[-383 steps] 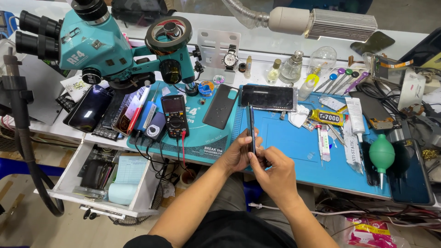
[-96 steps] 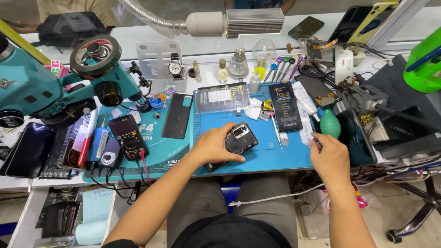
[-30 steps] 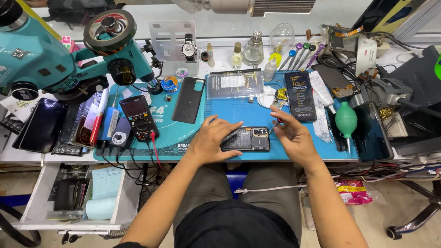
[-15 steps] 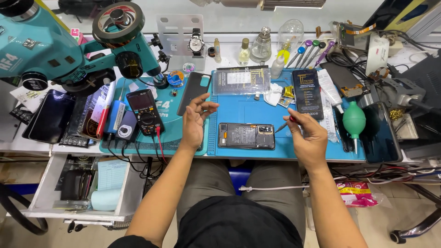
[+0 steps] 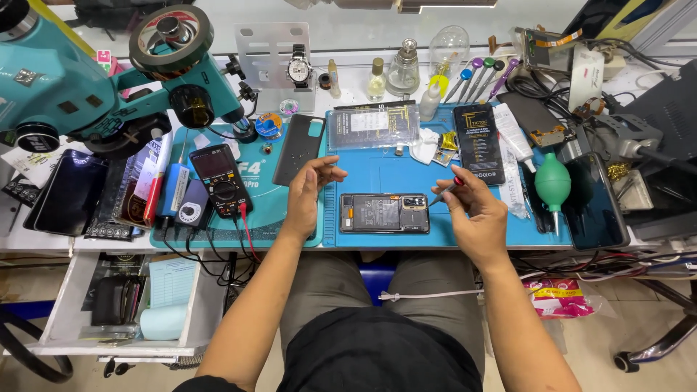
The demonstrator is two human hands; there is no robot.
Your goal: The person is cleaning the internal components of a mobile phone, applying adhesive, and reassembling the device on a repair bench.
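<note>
Screwdriver (image 5: 444, 192) now nearer opened phone (image 5: 384, 213), in right grip (image 5: 475, 210).

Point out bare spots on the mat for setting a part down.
Bare blue mat lies between the opened black phone and the clear plastic packet. Crowded: left, around the black multimeter; right, near the green rubber blower.

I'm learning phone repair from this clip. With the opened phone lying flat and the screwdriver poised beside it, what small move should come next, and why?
Probably lower the screwdriver tip onto the upper right corner of the opened phone. The right hand holds the tool angled toward that corner, its tip just short of it. The left hand hovers open beside the phone's left end, touching nothing, so it could steady the phone first.
</note>
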